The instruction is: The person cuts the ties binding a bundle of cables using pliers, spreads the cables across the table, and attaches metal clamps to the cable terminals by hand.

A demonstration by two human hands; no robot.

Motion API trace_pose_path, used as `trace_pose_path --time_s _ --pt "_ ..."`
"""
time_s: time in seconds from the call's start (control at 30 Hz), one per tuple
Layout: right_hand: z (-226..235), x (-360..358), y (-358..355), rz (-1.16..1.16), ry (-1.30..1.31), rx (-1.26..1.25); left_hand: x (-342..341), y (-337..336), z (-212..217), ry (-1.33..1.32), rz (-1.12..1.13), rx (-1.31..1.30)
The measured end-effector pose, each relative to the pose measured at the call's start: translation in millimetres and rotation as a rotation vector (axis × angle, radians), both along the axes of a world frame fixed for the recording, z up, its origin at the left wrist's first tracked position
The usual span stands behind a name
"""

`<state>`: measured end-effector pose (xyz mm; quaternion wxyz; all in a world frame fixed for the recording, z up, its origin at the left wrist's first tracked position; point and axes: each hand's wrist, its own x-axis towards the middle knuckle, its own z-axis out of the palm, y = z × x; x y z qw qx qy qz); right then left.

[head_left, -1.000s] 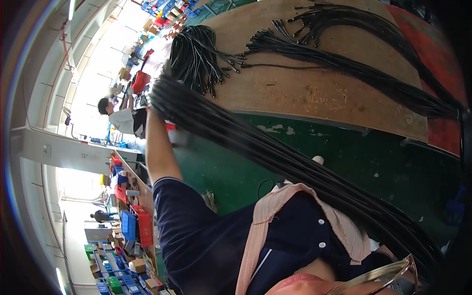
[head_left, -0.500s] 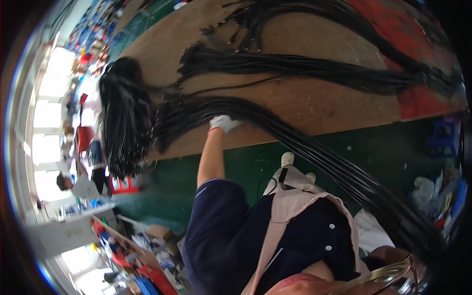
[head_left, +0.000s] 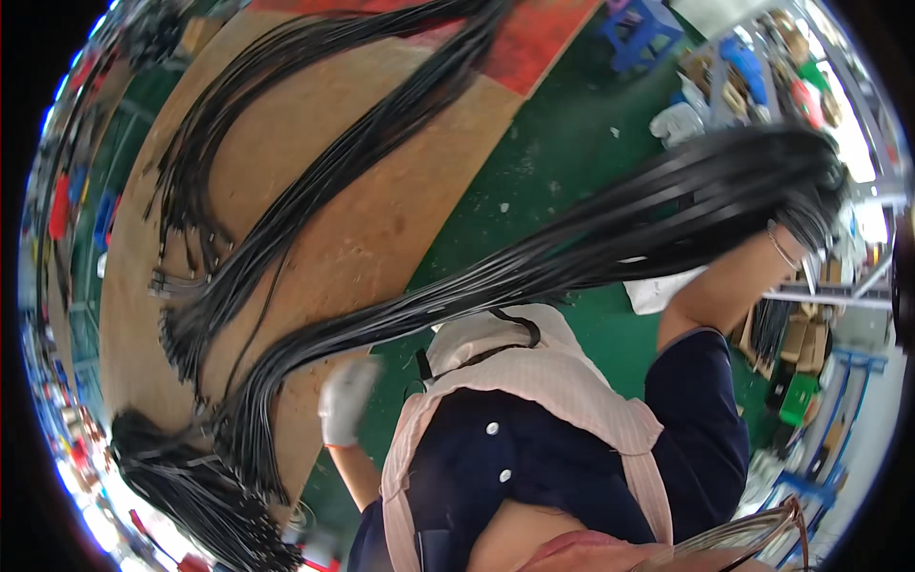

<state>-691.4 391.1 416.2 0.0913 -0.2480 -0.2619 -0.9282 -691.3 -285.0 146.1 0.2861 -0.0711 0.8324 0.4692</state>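
A long bundle of black cables runs from the table edge at lower left, through the air in front of me, to the upper right. My right forearm reaches up to its far end, where the raised cables loop over and hide the hand that grips them. My left hand, in a white glove, hovers beside the table edge just below the bundle, apart from it. It is blurred but looks stretched out, with nothing visible in it. The bundle's lower ends rest on the brown table.
Two more black cable bundles, one in the middle and one farther back, lie across the table. A tied cable heap hangs over its near-left corner. A blue stool, plastic bags and shelving with boxes stand right.
My view has turned to the right. My left hand has come off the cables on the table and back toward me. The bundle's far end is now held high at the right.
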Motion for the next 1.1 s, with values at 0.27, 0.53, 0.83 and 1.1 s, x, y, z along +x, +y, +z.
trace_pose_path --time_s 0.27,0.53,0.83,1.1 --pt "5.3 -63.2 -59.2 -0.715 -0.238 0.893 -119.7 317.3 84.5 0.266 -0.988 0.302" --pt "-23.8 -112.9 -74.8 -0.53 -0.399 0.767 -174.9 374.9 112.4 0.727 -0.51 -0.013" --pt "-110.4 -231.3 -88.9 -0.496 -0.609 0.676 -234.5 616.9 53.3 0.454 -0.312 0.917" --pt "-276.8 -236.1 43.5 -0.734 0.09 2.256 -348.8 681.5 46.8 0.098 -0.377 1.268"
